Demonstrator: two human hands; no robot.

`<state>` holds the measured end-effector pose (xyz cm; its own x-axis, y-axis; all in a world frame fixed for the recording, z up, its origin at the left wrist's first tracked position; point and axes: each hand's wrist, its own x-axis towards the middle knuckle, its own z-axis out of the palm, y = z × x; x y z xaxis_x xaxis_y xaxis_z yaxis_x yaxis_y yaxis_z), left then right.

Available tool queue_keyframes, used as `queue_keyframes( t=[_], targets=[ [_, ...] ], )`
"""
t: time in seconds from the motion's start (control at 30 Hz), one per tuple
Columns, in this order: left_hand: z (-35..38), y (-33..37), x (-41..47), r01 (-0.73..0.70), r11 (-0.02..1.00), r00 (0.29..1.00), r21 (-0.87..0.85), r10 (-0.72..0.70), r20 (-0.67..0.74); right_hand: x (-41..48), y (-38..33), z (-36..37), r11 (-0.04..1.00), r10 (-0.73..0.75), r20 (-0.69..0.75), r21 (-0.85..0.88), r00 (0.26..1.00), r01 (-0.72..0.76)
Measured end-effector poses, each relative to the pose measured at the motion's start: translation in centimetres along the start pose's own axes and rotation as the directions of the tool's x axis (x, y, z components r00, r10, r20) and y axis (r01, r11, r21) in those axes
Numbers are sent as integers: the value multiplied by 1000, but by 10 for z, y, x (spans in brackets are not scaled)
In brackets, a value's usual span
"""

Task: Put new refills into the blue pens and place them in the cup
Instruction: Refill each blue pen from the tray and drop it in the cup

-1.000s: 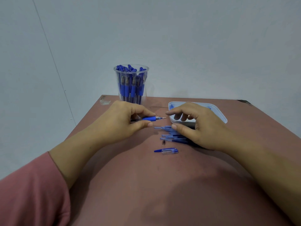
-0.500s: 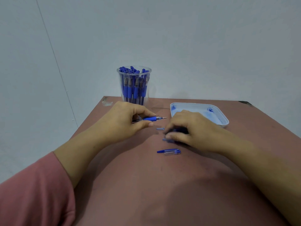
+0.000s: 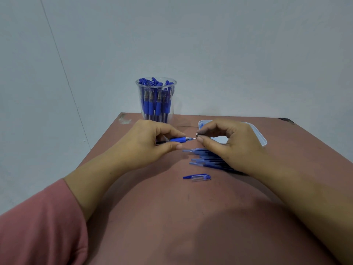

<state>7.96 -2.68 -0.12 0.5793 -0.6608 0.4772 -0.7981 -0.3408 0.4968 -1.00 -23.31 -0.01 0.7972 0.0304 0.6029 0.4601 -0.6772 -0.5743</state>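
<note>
pen [image 3: 178, 139]: above the bench [image 3: 172, 217], long axis left-right, refill point facing right | left hand [image 3: 152, 142]: grip pinches the pen's blue barrel | right hand [image 3: 229, 144]: grip pinches a metal tip [image 3: 197, 134] just beside the refill point, likely threads on leftward | cup [image 3: 155, 111]: behind left hand

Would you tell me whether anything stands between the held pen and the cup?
Nothing visible does: the pen, gripped by the left hand, is just in front of the cup, and no object lies on the table between. The cup is packed with pens, so fitting it in may be tight.
</note>
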Motion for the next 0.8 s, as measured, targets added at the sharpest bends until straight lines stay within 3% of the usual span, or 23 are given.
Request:
queue_keyframes(
  t=[0.43,0.57,0.8],
  targets=[
    [2,2,0,-34,999,999,9,34,11,0,2,3,998,7,97,58,995,-12],
    [1,2,0,-29,1000,999,8,29,17,0,6,3,1000,-12,145,15,989,10],
    [3,3,-1,-42,999,999,4,42,14,2,8,5,991,-97,107,-82,990,106]
  ],
)
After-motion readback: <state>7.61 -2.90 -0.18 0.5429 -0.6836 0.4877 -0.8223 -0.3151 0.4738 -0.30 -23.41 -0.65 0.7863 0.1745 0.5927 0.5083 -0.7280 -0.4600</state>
